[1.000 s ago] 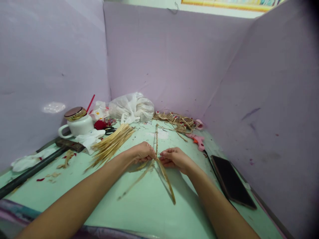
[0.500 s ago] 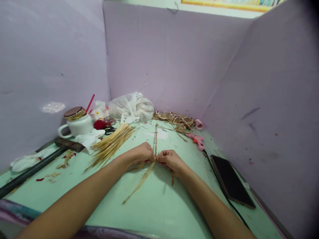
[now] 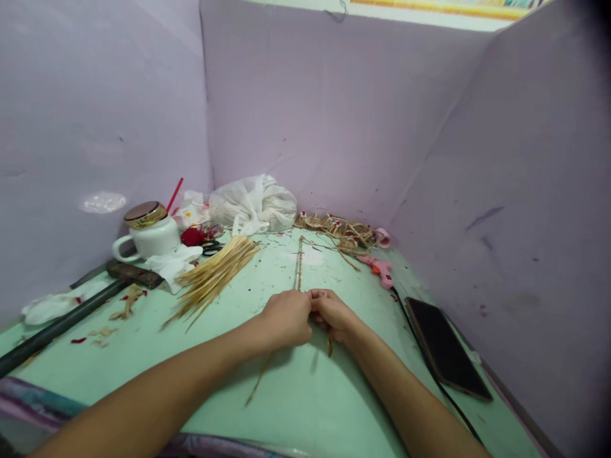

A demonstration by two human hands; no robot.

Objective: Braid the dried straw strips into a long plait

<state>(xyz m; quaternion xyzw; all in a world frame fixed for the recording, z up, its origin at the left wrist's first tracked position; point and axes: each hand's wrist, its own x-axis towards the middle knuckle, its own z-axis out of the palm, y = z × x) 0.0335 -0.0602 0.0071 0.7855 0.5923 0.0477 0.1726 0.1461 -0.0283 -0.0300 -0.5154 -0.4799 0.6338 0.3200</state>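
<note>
A thin braid (image 3: 300, 267) of dried straw-like strips runs from the far middle of the table straight toward me. At its near end my left hand (image 3: 288, 319) is closed on the loose strips, back of the hand up, hiding most of them. Touching it, my right hand (image 3: 331, 313) pinches another strip, and a brown strip end (image 3: 330, 346) hangs below that palm. One more loose strip (image 3: 258, 381) trails under my left wrist onto the table. The exact join between the strips is covered by my fingers.
To the left lie a bundle of dried strips (image 3: 214, 277), a hammer (image 3: 136, 275) and a lidded white mug (image 3: 155, 238). A plastic bag (image 3: 258, 207) and coiled twine (image 3: 341, 233) sit at the back. On the right are a pink glue gun (image 3: 379, 270) and a phone (image 3: 446, 346).
My right hand has closed on a strip and stays at the braid's end. My left hand has moved right and slightly nearer, against the right hand, covering the strips.
</note>
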